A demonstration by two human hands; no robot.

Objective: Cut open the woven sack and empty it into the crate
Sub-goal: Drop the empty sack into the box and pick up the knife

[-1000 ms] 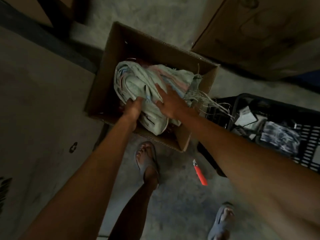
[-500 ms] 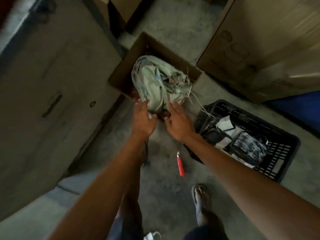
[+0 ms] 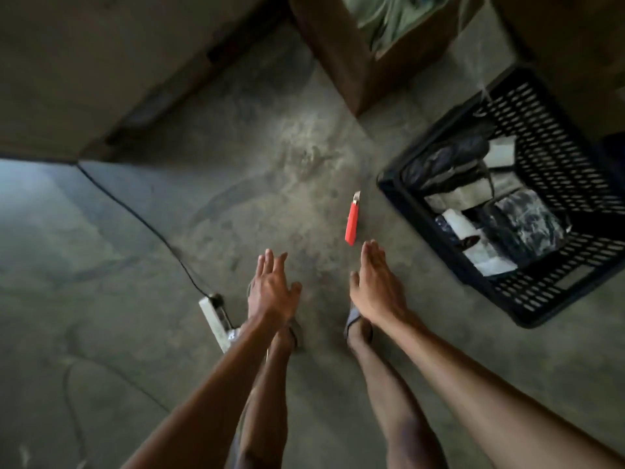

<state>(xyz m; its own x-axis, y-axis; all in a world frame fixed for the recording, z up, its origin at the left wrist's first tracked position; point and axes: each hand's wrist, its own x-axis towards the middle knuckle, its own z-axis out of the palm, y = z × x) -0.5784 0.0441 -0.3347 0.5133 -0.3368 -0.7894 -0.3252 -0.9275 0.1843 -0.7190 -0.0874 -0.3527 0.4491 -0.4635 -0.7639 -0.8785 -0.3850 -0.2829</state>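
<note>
The crumpled pale green woven sack lies in an open cardboard box at the top edge, mostly cut off by the frame. A black perforated plastic crate stands on the floor at the right, holding dark and white packets. A red utility knife lies on the concrete floor between box and crate. My left hand and my right hand hover empty over the floor, fingers spread. The right hand's fingertips are just below the knife, apart from it.
A white power strip with a black cable lies on the floor left of my feet. Large cardboard boxes stand at the left and top right. My sandalled feet are under my hands.
Both hands have let go of the sack in the box and pulled back toward me. The view has tilted down, so the box has slid to the top edge.
</note>
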